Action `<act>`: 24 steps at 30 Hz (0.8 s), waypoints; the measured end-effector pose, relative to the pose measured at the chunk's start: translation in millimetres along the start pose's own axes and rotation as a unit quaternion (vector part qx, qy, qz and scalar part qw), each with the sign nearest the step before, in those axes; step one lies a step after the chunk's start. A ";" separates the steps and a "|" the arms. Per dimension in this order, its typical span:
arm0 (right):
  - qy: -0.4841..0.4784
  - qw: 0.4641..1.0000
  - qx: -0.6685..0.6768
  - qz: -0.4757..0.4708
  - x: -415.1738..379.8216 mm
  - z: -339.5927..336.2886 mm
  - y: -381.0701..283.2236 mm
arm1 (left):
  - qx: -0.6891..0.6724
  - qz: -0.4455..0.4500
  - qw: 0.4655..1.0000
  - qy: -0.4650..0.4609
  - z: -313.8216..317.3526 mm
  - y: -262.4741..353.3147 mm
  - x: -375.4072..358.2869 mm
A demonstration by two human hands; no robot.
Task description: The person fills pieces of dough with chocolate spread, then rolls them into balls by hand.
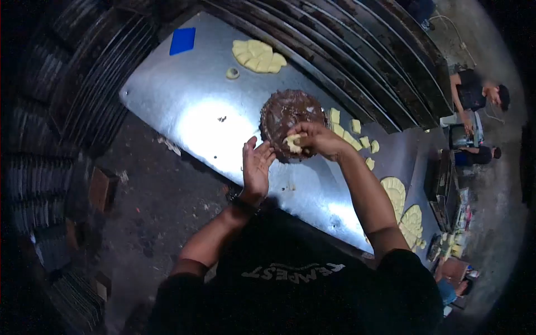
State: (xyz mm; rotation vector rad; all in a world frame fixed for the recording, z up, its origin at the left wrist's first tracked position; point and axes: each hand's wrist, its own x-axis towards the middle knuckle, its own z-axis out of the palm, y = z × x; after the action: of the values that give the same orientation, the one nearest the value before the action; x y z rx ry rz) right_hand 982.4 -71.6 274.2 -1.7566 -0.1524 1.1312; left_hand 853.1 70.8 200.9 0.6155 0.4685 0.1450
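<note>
A piece of pale yellow dough (292, 144) is pinched in the fingers of my right hand (319, 140), over the near edge of a round brown mass that looks like chocolate filling (289, 106). Just left of that, my left hand (257, 171) is raised with its palm up and fingers apart, holding nothing. The filling lies on a shiny metal table (162, 95). Several cut dough pieces (347, 137) are scattered beyond my right hand.
A cluster of dough pieces (258, 56), a small ring-shaped item (232, 73) and a blue flat scraper (182, 41) lie toward the far end. Larger dough sheets (394, 195) rest by my right arm. Dark metal trays (357, 50) line the far side. People (474, 92) work at right.
</note>
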 end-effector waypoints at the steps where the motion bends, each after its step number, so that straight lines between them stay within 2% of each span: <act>1: -0.070 0.986 0.154 -0.005 -1.9 -8.2 15.2 | 0.045 0.012 0.999 0.003 -1.4 4.2 -0.9; 2: -0.065 0.966 0.251 -0.015 -16.7 0.9 13.7 | 0.091 0.026 0.996 0.006 0.0 10.0 -2.4; 4: -0.080 0.910 0.398 -0.081 -30.9 11.0 30.1 | 0.215 0.110 0.970 0.018 13.5 25.8 -10.1; 6: -0.134 0.856 0.481 -0.132 -45.8 9.4 45.4 | 0.218 0.139 0.965 -0.042 26.3 28.8 -16.7; 7: -0.153 0.833 0.511 -0.147 -57.4 9.4 49.4 | 0.244 0.128 0.955 -0.113 32.3 26.8 -18.8; 8: -0.172 0.807 0.541 -0.164 -68.6 7.9 55.7 | 0.223 -0.005 0.963 -0.149 53.0 33.7 -33.9; 9: -0.190 0.794 0.549 -0.182 -77.5 3.3 66.7 | 0.210 -0.035 0.960 -0.184 62.5 21.8 -39.8; 11: -0.178 0.800 0.537 -0.199 -98.8 -5.1 90.4 | 0.181 -0.090 0.936 -0.289 87.4 0.7 -59.1; 12: -0.168 0.802 0.536 -0.204 -110.1 -8.2 105.9 | 0.198 -0.056 0.936 -0.285 88.7 -20.2 -62.9; 14: -0.147 0.794 0.553 -0.207 -136.3 -9.6 133.3 | 0.280 -0.055 0.919 -0.273 94.9 -41.0 -81.7; 17: -0.117 0.769 0.599 -0.192 -160.8 -2.1 181.9 | 0.302 -0.095 0.926 -0.204 92.4 -73.3 -108.0; 18: -0.102 0.771 0.602 -0.180 -167.6 1.2 194.7 | 0.318 -0.093 0.924 -0.191 89.4 -79.5 -113.9; 20: -0.082 0.779 0.601 -0.161 -177.6 4.9 207.2 | 0.258 -0.131 0.943 -0.161 79.7 -89.0 -121.4; 22: -0.027 0.808 0.577 -0.116 -188.2 5.3 208.6 | 0.211 -0.162 0.956 -0.123 66.4 -93.1 -124.6; 23: 0.010 0.818 0.569 -0.082 -194.8 4.5 202.3 | 0.230 -0.155 0.952 -0.132 61.2 -93.8 -124.8; 24: 0.048 0.828 0.557 -0.047 -200.2 4.6 198.1 | 0.305 -0.102 0.935 -0.149 56.1 -95.8 -127.4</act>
State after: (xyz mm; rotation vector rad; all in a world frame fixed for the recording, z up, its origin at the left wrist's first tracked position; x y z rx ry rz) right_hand 793.5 -278.0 241.8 -0.7221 0.4192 0.7681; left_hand 765.6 -70.2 233.2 1.1718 0.2721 -0.3042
